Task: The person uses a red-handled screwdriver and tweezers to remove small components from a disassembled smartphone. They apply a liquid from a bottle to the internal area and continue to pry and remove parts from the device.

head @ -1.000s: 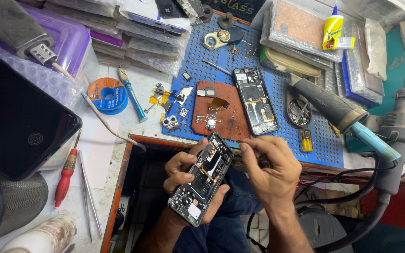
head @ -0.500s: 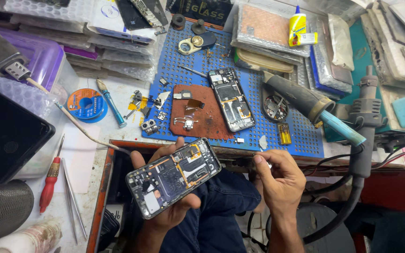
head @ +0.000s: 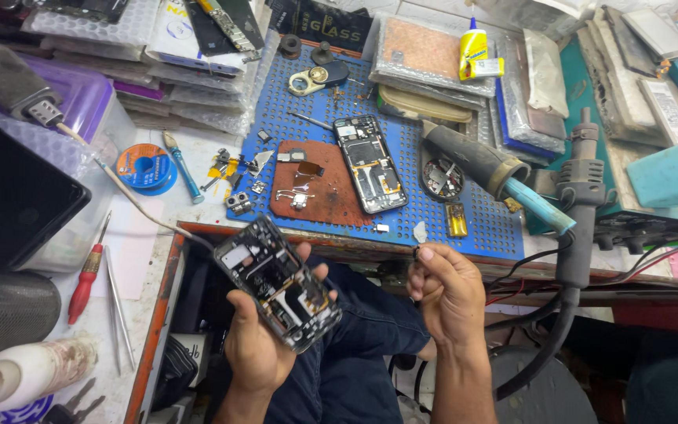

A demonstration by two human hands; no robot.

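While the opened phone (head: 278, 284) lies face-down across the palm of the left hand (head: 256, 345), its exposed boards and cables turned up, it hangs over the person's lap, just clear of the worktop (head: 158, 259) edge. The fingers of that hand curl round its long sides, holding it loosely rather than clamped. A slip here would likely drop it onto the knees or the floor, and bare connectors could bend. The right hand (head: 449, 294) is pinched shut, thumb against fingertips, on something very small and dark; what it is cannot be told. Such a part could easily spring away and be lost in the clutter. On the blue mat (head: 464, 228) nearby, a second opened phone (head: 365, 163) and loose screws lie near the hot-air handle (head: 480, 165), which could scorch them if warm.
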